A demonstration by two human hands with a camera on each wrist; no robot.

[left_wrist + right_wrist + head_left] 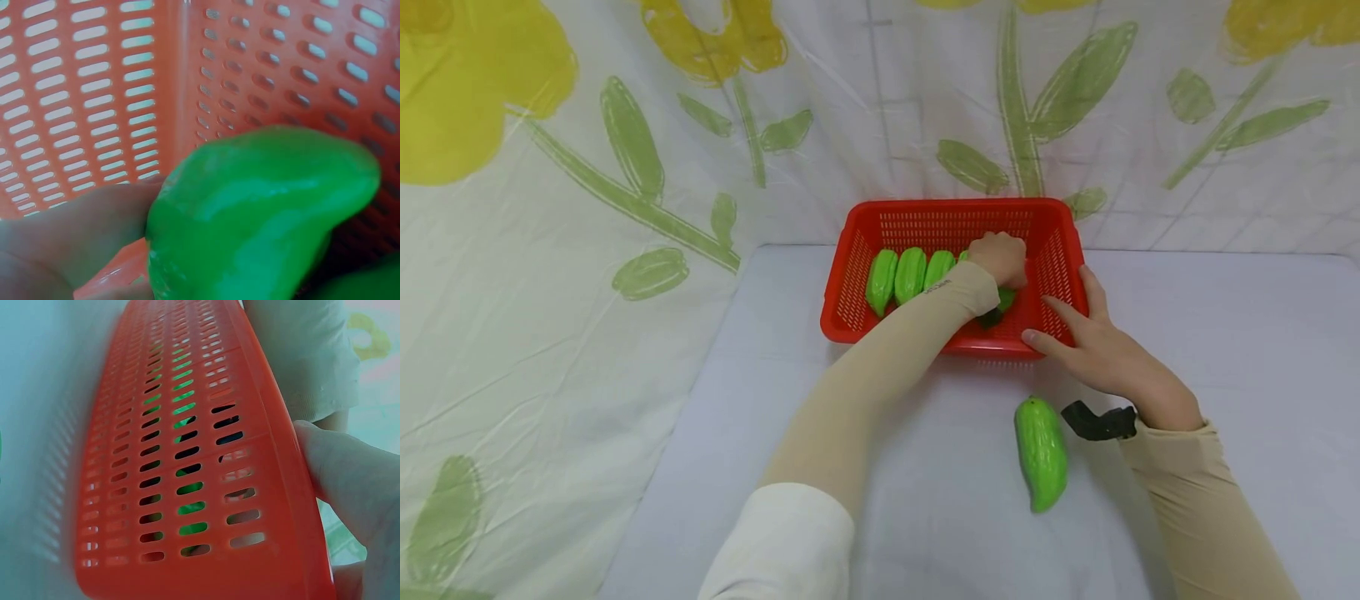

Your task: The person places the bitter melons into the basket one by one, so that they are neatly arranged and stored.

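Observation:
Inside the red basket (992,340), my left hand (998,257) grips a glossy green elongated fruit (250,212). The thumb lies against its side in the left wrist view; the other fingers are mostly hidden. To the left of that hand, several similar ridged green fruits (911,275) lie side by side in the basket. My right hand (1101,346) holds the basket's near right corner. Its thumb (337,465) touches the rim, while the other fingers spread over the corner. Another green fruit (1041,454) lies on the table in front of the basket.
The basket stands at the back of a table with a pale cloth (947,492), close to a flower-printed curtain (917,125). Black straps sit on both wrists; the right strap (1099,421) is near the loose fruit.

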